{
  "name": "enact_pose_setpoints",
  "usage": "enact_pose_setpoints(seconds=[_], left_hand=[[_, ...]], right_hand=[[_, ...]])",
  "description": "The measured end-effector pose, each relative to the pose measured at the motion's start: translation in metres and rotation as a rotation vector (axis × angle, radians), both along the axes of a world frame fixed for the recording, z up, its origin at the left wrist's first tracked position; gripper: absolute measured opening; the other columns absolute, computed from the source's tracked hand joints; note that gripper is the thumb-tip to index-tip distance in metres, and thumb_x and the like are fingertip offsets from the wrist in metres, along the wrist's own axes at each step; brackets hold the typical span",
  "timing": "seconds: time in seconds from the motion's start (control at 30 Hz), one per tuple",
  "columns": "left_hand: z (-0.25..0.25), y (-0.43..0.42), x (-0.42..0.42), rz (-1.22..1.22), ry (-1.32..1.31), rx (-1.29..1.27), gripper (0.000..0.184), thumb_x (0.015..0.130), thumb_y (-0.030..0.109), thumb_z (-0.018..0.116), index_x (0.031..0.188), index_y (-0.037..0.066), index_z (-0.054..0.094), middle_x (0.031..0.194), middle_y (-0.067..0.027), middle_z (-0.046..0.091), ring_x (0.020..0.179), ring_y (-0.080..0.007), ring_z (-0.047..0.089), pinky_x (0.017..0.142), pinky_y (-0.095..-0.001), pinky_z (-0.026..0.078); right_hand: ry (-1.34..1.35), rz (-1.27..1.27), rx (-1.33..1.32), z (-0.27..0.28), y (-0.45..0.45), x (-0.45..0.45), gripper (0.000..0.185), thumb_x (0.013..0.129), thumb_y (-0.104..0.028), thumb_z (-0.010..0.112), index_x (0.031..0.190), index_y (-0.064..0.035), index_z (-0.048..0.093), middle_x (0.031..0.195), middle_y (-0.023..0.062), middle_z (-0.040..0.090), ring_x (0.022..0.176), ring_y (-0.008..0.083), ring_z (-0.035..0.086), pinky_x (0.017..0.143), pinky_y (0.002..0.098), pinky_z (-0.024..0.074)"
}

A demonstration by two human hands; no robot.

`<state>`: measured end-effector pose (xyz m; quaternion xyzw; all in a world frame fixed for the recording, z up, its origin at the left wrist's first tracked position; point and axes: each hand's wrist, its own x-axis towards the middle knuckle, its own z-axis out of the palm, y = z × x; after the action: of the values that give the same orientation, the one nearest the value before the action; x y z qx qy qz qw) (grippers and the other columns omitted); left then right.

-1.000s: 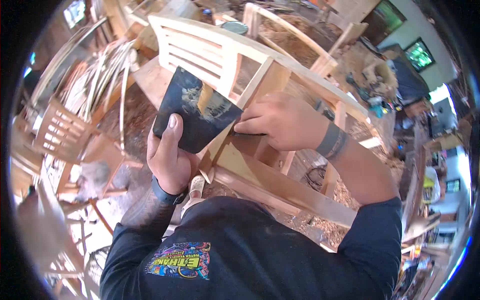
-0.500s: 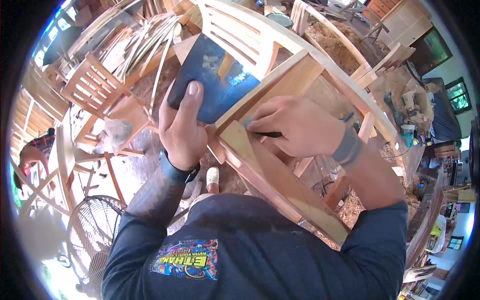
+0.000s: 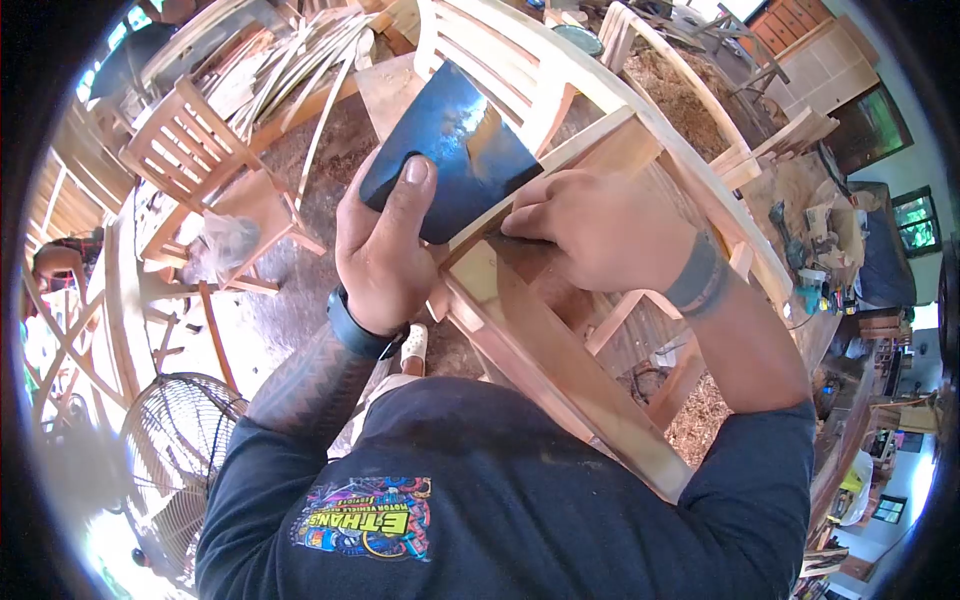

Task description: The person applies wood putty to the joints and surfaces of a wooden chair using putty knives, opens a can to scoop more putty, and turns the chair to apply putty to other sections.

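My left hand [image 3: 385, 245] grips a dark, glossy rectangular plate [image 3: 450, 165], thumb across its near face. Brownish smears or reflections show on the plate's shiny surface. Its lower edge is close to the rail of a bare wooden chair frame [image 3: 570, 375]. My right hand [image 3: 610, 235] is closed, its fingertips pressed into the inner corner of that frame. Something thin and dark shows beneath those fingertips, mostly hidden, so its kind is unclear. The frame's slatted back [image 3: 490, 60] lies beyond the plate.
Another slatted wooden chair [image 3: 190, 145] stands at left, a clear plastic bag [image 3: 225, 243] on its seat. Below it is a caged fan [image 3: 180, 430]. Wood strips [image 3: 290, 75] are piled behind, and shavings [image 3: 680, 110] cover the floor at upper right. Another person's arm [image 3: 58, 262] shows far left.
The plate has tilted and shifted slightly right with my left hand. My right fingertips have moved slightly within the frame's corner. The whole view has shifted a little.
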<state>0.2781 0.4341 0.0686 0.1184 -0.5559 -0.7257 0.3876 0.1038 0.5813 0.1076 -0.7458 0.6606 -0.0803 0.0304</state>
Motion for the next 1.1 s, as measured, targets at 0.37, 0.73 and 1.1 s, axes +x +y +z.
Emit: enact_pose_setpoints(seconds=[0.37,0.73,1.1], left_hand=[[-0.007,-0.005,-0.004,0.098,0.017,-0.027,0.024,0.105,0.008,0.06,0.121,-0.008,0.067,0.114,-0.0186,0.07,0.103,-0.0258,0.069,0.089,-0.0359,0.056],[-0.008,-0.002,-0.009,0.123,-0.037,0.0,0.029,0.106,0.016,0.06,0.122,-0.009,0.066,0.114,-0.0154,0.071,0.102,-0.0205,0.069,0.09,-0.033,0.055],[-0.01,-0.008,-0.011,0.054,-0.031,0.032,0.033,0.108,0.017,0.053,0.128,-0.007,0.062,0.118,-0.013,0.071,0.105,-0.0195,0.069,0.093,-0.0343,0.056]], right_hand=[[0.076,0.035,-0.061,0.011,0.01,-0.006,0.028,0.085,-0.015,0.062,0.108,-0.0088,0.075,0.104,0.0105,0.069,0.104,0.0297,0.069,0.092,0.0401,0.0555],[-0.063,0.118,-0.162,-0.022,0.014,0.009,0.036,0.084,-0.018,0.066,0.115,-0.0015,0.071,0.107,0.0121,0.068,0.103,0.0329,0.067,0.095,0.0433,0.0531],[-0.07,0.059,-0.086,0.003,0.019,-0.02,0.042,0.078,-0.003,0.06,0.116,-0.0102,0.076,0.107,0.0093,0.071,0.102,0.0299,0.068,0.088,0.0409,0.057]])
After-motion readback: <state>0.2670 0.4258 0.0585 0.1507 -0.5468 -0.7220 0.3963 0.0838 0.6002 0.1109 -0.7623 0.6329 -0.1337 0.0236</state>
